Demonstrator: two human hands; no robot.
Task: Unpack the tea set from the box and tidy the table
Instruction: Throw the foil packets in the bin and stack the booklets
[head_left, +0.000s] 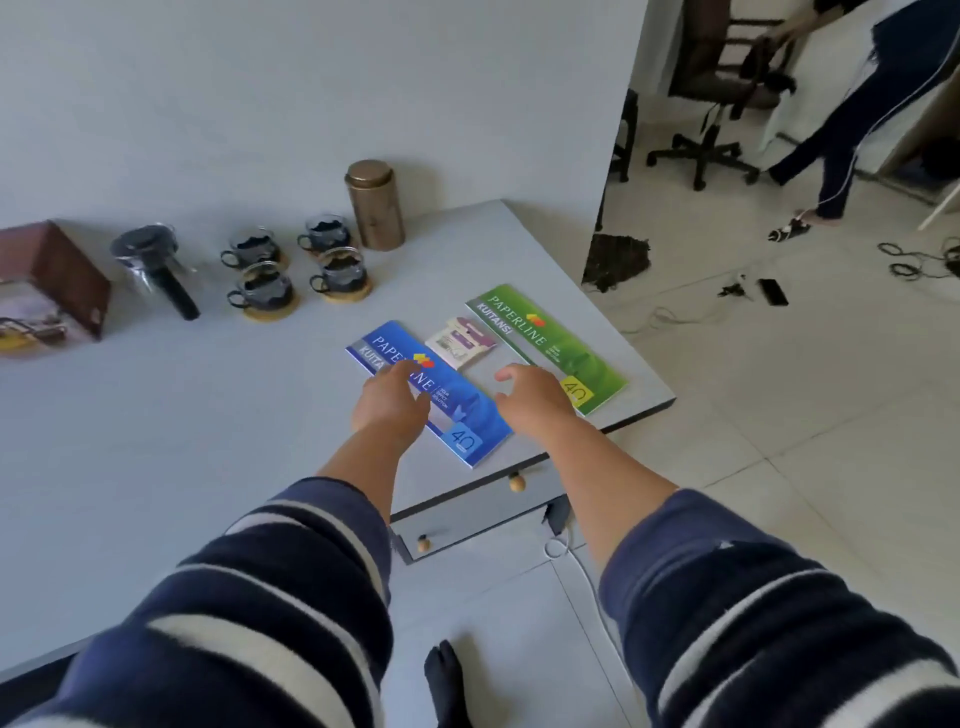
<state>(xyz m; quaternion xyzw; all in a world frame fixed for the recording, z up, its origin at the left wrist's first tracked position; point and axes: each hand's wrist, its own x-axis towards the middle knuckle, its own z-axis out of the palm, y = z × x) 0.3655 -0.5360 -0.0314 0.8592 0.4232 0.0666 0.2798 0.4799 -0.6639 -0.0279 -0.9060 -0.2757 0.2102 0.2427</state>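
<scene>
The brown tea set box stands at the far left of the grey table. Beside it lie a glass teapot with a black handle and several glass cups on wooden coasters. A bronze canister stands upright behind the cups. My left hand hovers with spread fingers over the blue receipt book. My right hand is open just right of that book, above bare table. A small white packet and a green receipt book lie beyond my hands.
The table's right edge is close to the green book. Drawers with wooden knobs sit below the front edge. On the floor to the right are cables, an office chair and another person's legs.
</scene>
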